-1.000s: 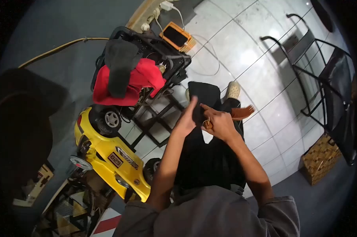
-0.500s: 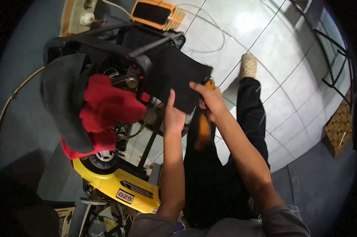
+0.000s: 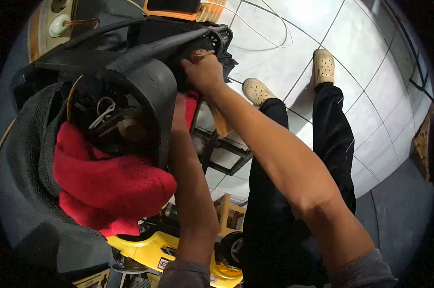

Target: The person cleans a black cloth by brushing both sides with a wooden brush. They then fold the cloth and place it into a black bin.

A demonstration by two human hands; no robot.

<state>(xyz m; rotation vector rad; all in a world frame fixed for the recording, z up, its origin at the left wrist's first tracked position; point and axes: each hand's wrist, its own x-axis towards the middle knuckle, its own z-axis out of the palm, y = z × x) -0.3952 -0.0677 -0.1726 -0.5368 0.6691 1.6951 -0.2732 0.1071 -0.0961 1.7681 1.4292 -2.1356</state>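
Observation:
My right hand (image 3: 205, 72) is closed on the handle end of an orange-handled tool (image 3: 221, 124), whose far end I cannot make out, beside the black frame (image 3: 150, 50). Dark cloth (image 3: 227, 62) bunches just past its fingers. My left hand (image 3: 179, 108) reaches in by the frame's curved black edge, its fingers hidden behind the frame and the other hand. A red cloth (image 3: 111, 187) and a dark grey cloth (image 3: 35, 158) drape over the near side of the frame, around an opening with white cables (image 3: 102, 113).
A yellow toy car (image 3: 150, 249) lies below the cloths, near a small wooden stand (image 3: 230, 213). At the top are an orange-cased device (image 3: 178, 8) and a power socket with a white plug (image 3: 59, 25). My feet in beige clogs (image 3: 324, 66) rest on white tiles.
The view has shifted closer to the black frame. Both hands have moved up and left against it, and my left hand's fingers are now hidden. The flat black cloth is mostly out of sight.

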